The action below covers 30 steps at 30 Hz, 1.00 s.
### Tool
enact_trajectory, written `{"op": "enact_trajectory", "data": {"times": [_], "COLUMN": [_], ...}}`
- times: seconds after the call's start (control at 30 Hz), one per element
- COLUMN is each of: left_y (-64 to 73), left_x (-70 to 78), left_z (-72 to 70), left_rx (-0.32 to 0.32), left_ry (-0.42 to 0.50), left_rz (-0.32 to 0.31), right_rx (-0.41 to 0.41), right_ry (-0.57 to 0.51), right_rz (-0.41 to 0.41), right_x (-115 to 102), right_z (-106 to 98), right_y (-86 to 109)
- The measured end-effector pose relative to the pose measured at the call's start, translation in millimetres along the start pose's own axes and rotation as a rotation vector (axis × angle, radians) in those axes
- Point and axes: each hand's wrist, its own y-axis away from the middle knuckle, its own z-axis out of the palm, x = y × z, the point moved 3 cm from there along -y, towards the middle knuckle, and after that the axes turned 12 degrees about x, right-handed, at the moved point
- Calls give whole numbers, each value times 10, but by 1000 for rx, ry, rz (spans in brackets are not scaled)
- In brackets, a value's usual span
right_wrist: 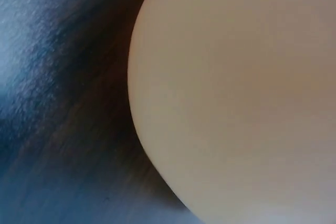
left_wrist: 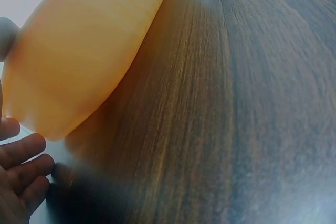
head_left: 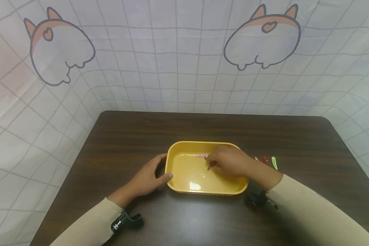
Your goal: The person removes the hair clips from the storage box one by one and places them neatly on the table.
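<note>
A yellow tray (head_left: 184,186) sits on the table, and its outer wall (left_wrist: 89,51) fills much of the left wrist view. My left hand (head_left: 147,177) rests against the tray's left end, thumb over the rim and fingers spread along the outside. Reaching into the tray, my right hand (head_left: 230,160) has its fingers curled downward and pinches a small reddish-brown piece (head_left: 209,167), mostly hidden by the fingers. Beside the knuckles lies a pink hair clip (head_left: 201,155). The right wrist view shows only the tray's blurred outer wall (right_wrist: 236,98) and table.
Right of the tray, partly behind my right forearm, lie a green hair clip (head_left: 274,162), a red hair clip (head_left: 265,160) and a pale pink one (head_left: 256,159). The dark wooden table (head_left: 126,133) meets a white gridded cloth (head_left: 160,85) at the back.
</note>
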Motion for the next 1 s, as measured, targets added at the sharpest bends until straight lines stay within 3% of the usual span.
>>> {"op": "enact_trajectory", "data": {"times": [1.0], "left_y": [-4], "left_x": [-26], "left_z": [-1], "left_rx": [5], "left_ry": [-12], "left_rz": [4], "right_rx": [-4], "right_ry": [49], "right_rz": [47], "right_x": [26], "right_z": [55], "right_y": [-29]}}
